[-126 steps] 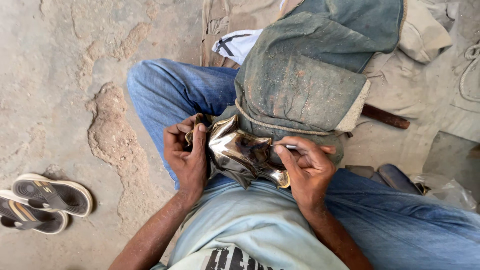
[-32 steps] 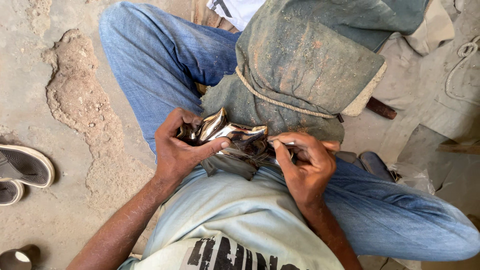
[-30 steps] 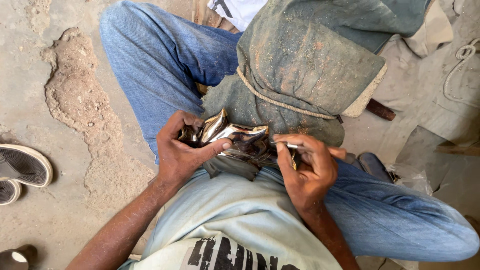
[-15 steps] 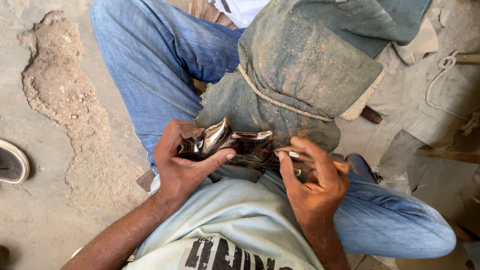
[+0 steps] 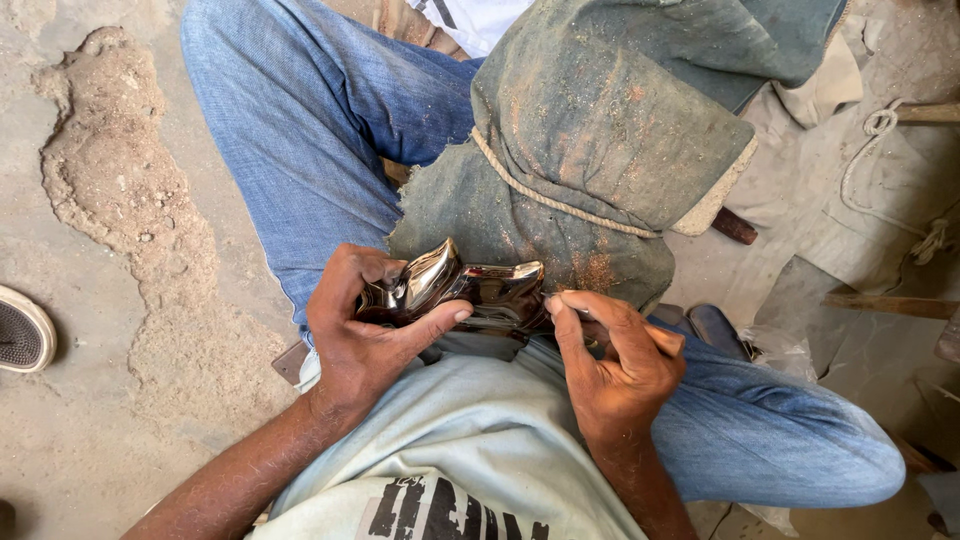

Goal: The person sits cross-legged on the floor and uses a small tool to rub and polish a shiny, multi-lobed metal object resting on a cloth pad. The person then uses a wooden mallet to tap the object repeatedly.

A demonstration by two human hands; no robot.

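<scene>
We sit on the ground with a shiny, curved metal piece (image 5: pixel 455 290) held in our lap, pressed against a dusty green cloth pad (image 5: pixel 590 150) tied with a cord and propped over our knees. Our left hand (image 5: pixel 365 335) is clenched around the left end of the metal piece, thumb stretched along its lower edge. Our right hand (image 5: pixel 615 365) grips a slim tool (image 5: pixel 660 335), its fingers (image 5: pixel 570 310) closed around it, with the tip seemingly pressed to the right end of the metal; the tip itself is hidden.

The polished surface looks slick, so we judge the tool could skid off and mark it, or jab our left thumb lying just beside. The piece rests only on soft cloth and denim, so a hard push might rock it loose toward the sandy floor (image 5: pixel 130 330), near a sandal (image 5: pixel 20 330).
</scene>
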